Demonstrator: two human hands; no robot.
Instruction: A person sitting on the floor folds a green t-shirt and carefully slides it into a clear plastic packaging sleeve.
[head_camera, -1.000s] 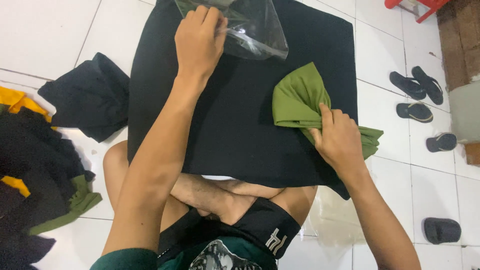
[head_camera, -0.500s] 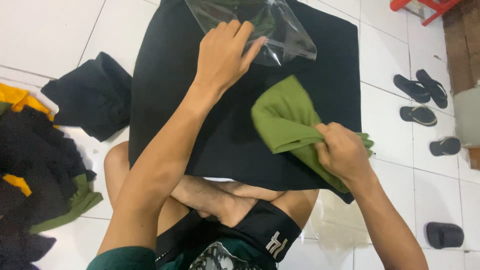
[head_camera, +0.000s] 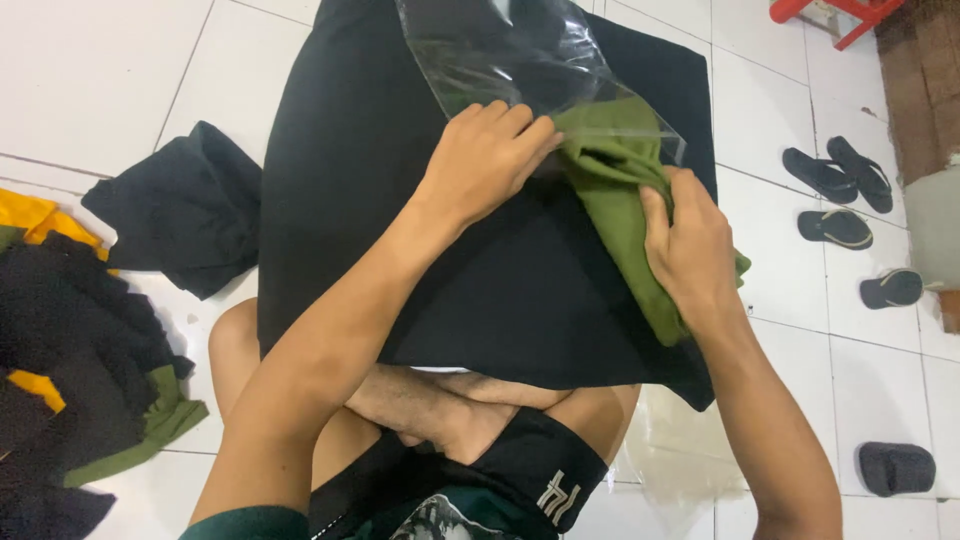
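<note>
I sit cross-legged on a tiled floor with a large black cloth (head_camera: 400, 220) spread over my knees. A clear plastic bag (head_camera: 500, 60) lies on it at the top. My left hand (head_camera: 485, 160) grips the bag's open edge. My right hand (head_camera: 690, 245) is shut on a folded olive-green garment (head_camera: 610, 165), whose front end sits inside the bag's mouth.
A crumpled black garment (head_camera: 180, 205) lies on the tiles to the left. Further left is a heap of black, yellow and green clothes (head_camera: 70, 340). Several dark sandals (head_camera: 850, 200) lie at the right. A red stool leg (head_camera: 850, 15) shows top right.
My right hand has carried the green garment up and left to the bag. My left hand has slid down to the bag's edge, and the garment's end has gone into the opening.
</note>
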